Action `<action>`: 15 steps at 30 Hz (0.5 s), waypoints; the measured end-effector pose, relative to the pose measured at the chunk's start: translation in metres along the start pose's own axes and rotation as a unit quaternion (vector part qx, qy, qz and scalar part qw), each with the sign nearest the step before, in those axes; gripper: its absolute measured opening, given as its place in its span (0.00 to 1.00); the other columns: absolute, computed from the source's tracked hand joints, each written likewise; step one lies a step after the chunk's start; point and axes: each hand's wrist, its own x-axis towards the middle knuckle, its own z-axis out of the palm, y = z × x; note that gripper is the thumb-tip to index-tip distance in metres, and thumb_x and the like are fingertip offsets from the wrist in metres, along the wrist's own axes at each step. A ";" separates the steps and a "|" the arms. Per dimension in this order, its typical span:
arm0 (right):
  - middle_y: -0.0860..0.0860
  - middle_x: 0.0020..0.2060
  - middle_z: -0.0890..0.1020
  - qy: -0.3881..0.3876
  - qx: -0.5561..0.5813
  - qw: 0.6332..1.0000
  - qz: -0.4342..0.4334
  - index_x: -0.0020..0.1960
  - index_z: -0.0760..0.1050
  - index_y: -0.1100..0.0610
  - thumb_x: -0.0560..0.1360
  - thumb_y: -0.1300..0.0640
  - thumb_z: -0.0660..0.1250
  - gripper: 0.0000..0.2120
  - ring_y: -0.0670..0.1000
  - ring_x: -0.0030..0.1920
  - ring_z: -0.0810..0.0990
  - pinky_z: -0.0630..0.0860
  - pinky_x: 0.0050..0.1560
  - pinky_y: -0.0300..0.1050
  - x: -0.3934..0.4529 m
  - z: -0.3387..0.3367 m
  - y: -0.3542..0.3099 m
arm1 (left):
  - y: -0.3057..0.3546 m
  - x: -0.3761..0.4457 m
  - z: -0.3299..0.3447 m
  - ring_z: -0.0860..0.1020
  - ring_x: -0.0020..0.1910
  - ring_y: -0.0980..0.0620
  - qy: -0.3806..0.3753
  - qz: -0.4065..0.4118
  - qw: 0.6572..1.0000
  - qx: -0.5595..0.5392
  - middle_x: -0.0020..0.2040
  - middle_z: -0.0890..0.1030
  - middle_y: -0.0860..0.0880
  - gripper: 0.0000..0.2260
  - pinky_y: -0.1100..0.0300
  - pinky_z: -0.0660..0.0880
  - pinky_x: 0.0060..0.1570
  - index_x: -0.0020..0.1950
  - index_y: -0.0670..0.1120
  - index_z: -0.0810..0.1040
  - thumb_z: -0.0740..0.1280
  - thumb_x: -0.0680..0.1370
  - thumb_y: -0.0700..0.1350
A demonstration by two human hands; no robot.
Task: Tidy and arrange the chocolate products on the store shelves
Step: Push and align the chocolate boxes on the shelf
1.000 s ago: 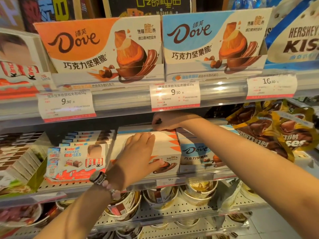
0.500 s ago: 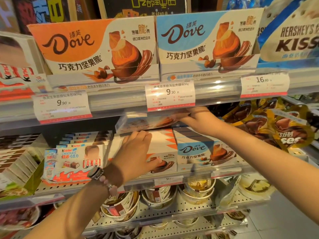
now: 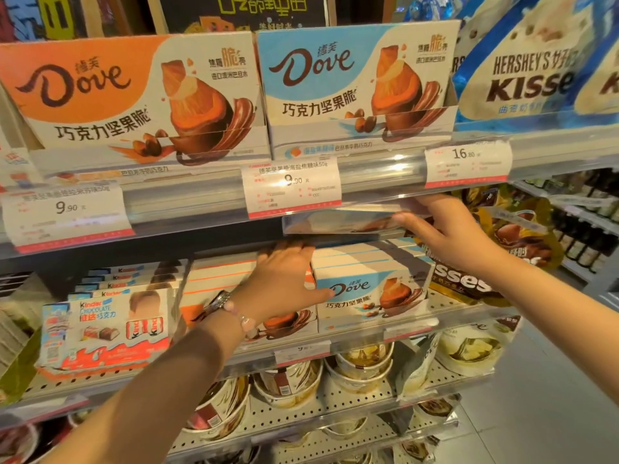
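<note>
Right hand (image 3: 449, 236) grips a flat, glossy Dove box (image 3: 338, 222) held level under the upper shelf's clear price rail (image 3: 385, 175). Left hand (image 3: 284, 279) lies spread, fingers straight, on the orange Dove cartons (image 3: 214, 279); blue Dove cartons (image 3: 368, 293) adjoin, crinkled Hershey's bags (image 3: 522, 242) to the right.

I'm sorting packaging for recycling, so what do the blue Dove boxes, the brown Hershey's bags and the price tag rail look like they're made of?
Blue Dove boxes: seemingly printed cardboard, matte, with crisp flat faces and square edges.
Brown Hershey's bags: probably glossy plastic or foil film; they crinkle and shine.
Price tag rail: looks like clear hard plastic, showing bright glare over the paper labels.
</note>
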 end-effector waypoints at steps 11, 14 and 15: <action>0.52 0.63 0.76 -0.072 0.024 0.996 0.051 0.68 0.69 0.61 0.79 0.61 0.61 0.18 0.49 0.64 0.73 0.70 0.65 0.44 -0.004 -0.001 0.019 | 0.001 -0.009 0.003 0.65 0.62 0.53 0.036 0.013 0.998 -0.056 0.62 0.69 0.55 0.32 0.48 0.64 0.64 0.59 0.62 0.64 0.68 0.60 0.70; 0.55 0.61 0.77 -0.100 -0.045 0.993 0.047 0.67 0.71 0.62 0.79 0.61 0.61 0.17 0.53 0.63 0.74 0.71 0.62 0.45 -0.002 -0.002 0.027 | 0.002 -0.012 0.001 0.64 0.65 0.53 0.045 0.006 0.996 -0.080 0.64 0.68 0.56 0.34 0.44 0.64 0.66 0.64 0.61 0.66 0.71 0.61 0.67; 0.56 0.60 0.78 -0.113 -0.063 0.991 0.045 0.66 0.71 0.61 0.79 0.60 0.61 0.16 0.53 0.61 0.75 0.70 0.59 0.42 -0.001 -0.001 0.029 | 0.002 -0.012 0.001 0.64 0.65 0.53 0.043 0.004 0.995 -0.086 0.64 0.68 0.56 0.34 0.43 0.64 0.67 0.64 0.61 0.66 0.72 0.61 0.67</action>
